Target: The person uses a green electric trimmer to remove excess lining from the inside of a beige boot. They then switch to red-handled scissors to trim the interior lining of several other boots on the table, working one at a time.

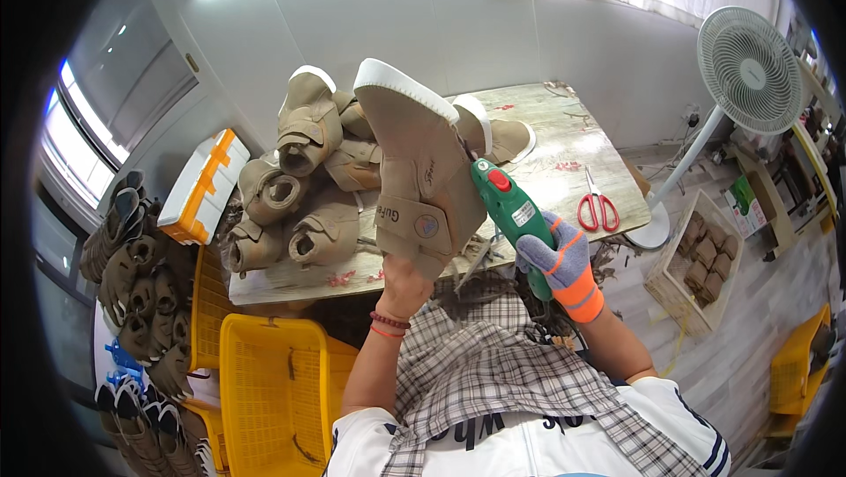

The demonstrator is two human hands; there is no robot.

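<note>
My left hand (407,286) wraps ankle end of beige strap shoe (421,164), toe up, over near edge of table (608,151). Looks light, soft on top, stiffer at white sole (411,86); ankle end seems good to grab. My gloved right hand (562,261) holds green power tool (514,207); tip by shoe's side, can't tell if touching. Yellow basket (264,371): few dark strips inside. White foam box (197,193): can't see in. Wooden crate (675,295) on floor: brown bundles (706,252).
</note>
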